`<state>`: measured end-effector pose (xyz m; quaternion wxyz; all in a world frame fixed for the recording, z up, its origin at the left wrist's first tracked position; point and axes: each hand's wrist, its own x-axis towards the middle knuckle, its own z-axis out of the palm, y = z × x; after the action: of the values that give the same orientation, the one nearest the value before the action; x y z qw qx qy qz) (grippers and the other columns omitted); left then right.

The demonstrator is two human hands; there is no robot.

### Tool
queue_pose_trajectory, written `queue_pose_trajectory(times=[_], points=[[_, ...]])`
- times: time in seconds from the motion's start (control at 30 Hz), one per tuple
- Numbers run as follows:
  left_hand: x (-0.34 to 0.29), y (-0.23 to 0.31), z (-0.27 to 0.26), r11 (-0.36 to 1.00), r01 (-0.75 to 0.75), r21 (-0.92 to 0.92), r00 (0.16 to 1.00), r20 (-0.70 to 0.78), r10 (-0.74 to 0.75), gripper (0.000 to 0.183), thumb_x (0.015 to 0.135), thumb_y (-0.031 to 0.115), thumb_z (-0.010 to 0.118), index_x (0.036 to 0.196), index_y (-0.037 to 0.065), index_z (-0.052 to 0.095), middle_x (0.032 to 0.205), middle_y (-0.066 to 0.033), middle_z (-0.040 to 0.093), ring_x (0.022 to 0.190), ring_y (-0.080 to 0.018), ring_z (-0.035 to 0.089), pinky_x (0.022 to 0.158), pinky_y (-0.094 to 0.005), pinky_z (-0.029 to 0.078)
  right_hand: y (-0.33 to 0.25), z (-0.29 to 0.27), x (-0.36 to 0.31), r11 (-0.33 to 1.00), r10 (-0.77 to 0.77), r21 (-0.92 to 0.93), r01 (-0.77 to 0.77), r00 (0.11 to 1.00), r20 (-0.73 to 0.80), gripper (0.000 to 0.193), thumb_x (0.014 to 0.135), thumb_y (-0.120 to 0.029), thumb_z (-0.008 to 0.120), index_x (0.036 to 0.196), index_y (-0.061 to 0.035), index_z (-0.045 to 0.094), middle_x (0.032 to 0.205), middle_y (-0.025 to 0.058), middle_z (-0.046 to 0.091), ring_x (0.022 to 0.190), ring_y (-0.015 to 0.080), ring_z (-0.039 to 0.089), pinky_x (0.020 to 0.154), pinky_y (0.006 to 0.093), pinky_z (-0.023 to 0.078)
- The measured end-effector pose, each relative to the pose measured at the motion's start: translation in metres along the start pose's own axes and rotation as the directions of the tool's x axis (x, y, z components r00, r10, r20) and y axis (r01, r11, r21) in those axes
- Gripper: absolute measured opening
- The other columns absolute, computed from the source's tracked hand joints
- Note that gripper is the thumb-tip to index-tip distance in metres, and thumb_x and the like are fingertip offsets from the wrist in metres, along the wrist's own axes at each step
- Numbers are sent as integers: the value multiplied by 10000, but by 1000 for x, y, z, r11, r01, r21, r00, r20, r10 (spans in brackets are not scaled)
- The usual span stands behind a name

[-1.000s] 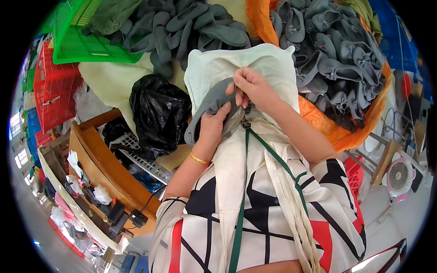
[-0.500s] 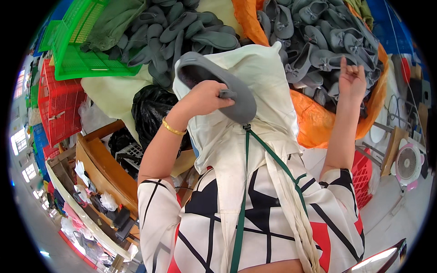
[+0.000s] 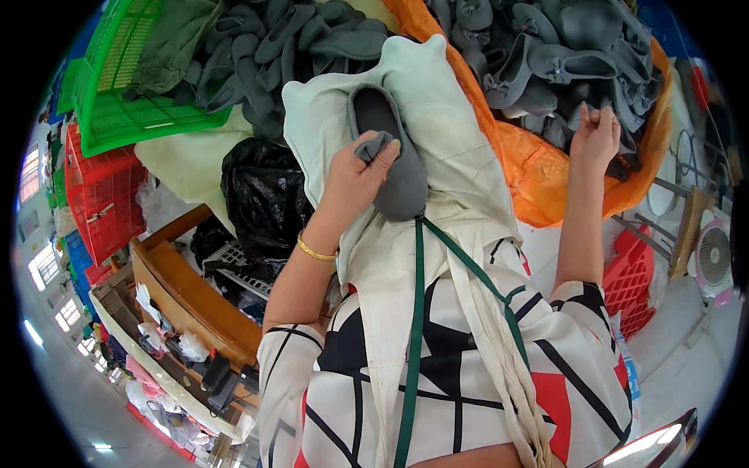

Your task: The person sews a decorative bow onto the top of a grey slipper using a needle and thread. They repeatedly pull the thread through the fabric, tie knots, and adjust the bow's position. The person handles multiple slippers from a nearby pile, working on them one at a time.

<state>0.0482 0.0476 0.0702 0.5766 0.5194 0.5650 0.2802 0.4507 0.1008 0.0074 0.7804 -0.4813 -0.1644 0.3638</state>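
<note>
A grey slip-on shoe [image 3: 403, 183] lies on the white cloth [image 3: 437, 101] over my lap, its opening away from me and its toe toward me. My left hand [image 3: 355, 175] is closed at the shoe's upper, pinching a small folded grey piece that looks like its bow [image 3: 374, 146] between thumb and fingers. Off to the right, my right hand [image 3: 595, 139] is raised in front of the orange sack, thumb and fingertips pinched together. Whatever it holds is too small to make out. A faint thin line, perhaps a thread, runs between the hands.
Grey shoes with bows [image 3: 573, 66] fill the orange sack [image 3: 530, 175] at the far right. More grey shoes [image 3: 261, 62] lie at the far left beside a green crate [image 3: 156, 132]. A black plastic bag [image 3: 265, 187] and wooden furniture [image 3: 195, 288] stand left; a fan [image 3: 714, 253] stands right.
The shoe has come down and turned more upright on the cloth. My left hand now pinches its bow piece. My right hand's raised index finger has bent in to a pinch.
</note>
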Motion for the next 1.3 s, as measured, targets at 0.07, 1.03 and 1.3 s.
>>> queue_pose_trajectory(times=[0.07,1.03,1.3], points=[[-5,-15,5,987,154,-38,988,-11,-154,283,1005,294,602,894,35,628,742,20,559,683,-76,518,604,-235,414,3,-1,2,999,-37,-26,38,999,39,104,981,-77,588,923,-47,507,731,20,549,685,107,540,960,391,503],[-40,-67,17,509,228,-830,950,74,-304,260,996,191,594,1117,-31,655,870,-86,713,613,-120,643,504,-220,514,26,79,-186,699,704,-692,-180,344,621,127,963,-129,595,1049,-60,659,808,-12,642,654,62,541,619,224,453],[-40,-69,18,460,240,-855,941,87,-327,255,1005,185,573,1120,-27,656,855,-86,717,571,-128,635,473,-229,517,47,85,-206,731,553,-639,241,340,761,173,916,-165,585,1015,-56,677,846,152,690,717,289,666,697,335,524]])
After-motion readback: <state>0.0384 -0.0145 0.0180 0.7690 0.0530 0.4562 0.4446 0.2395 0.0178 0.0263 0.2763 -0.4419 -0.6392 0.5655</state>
